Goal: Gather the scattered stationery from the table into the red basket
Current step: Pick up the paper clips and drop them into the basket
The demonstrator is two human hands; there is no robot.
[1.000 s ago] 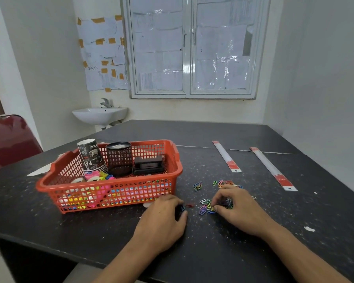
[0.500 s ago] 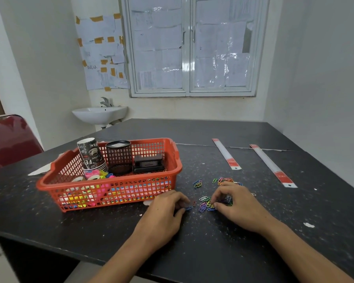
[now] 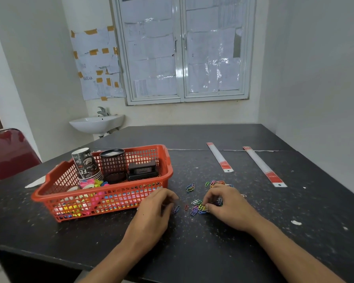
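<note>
Both hands lie knuckles-up on the table [image 3: 192, 252], apart, with loose clips [image 3: 195, 209] between them. The left hand [image 3: 153, 215] has its fingers curled, tips beside 1 stray clip; whether it holds anything I cannot tell. The right hand [image 3: 229, 209] has thumb and forefinger pinched into the main heap.

The step looks like clip-gathering. Next, the pinched clips would need lifting to 10 o'clock, over the basket [image 3: 119, 199] wall. They are small and flat, so a scooping sweep may serve better than single picks. More clips lie just past the hands at 12 o'clock. They point every way, with no shared axis.

The basket sits at 10 o'clock, long side running roughly 9 to 3, already holding stationery. Farther off, at 1 o'clock, 2 rulers [image 3: 219, 157] lie side by side and well apart. Their long axes run about 5 to 11, red ends nearest.
</note>
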